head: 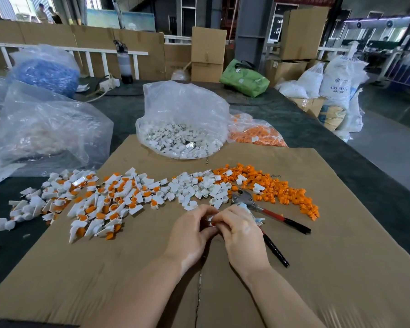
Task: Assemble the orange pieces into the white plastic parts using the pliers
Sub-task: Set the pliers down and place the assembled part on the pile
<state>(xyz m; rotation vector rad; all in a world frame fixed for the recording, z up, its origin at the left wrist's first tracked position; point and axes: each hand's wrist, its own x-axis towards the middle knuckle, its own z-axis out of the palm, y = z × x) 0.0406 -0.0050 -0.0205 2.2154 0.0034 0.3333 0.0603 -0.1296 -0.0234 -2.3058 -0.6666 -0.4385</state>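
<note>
Left hand (191, 229) and right hand (240, 229) meet over cardboard (317, 268) on the surface; each grip pinches one white part (210, 218), seemingly with orange inside. Pliers (268, 210) lie just beside right hand, untouched

On the cardboard sheet (317, 268), the pliers (265, 207) lie right of the hands (213, 227), behind them loose parts (199, 188).

Matt brown cardboard sheet (317, 268), glossy crinkled clear plastic bag (185, 107), dull metal-headed pliers (246, 198), smooth plastic pieces.
</note>
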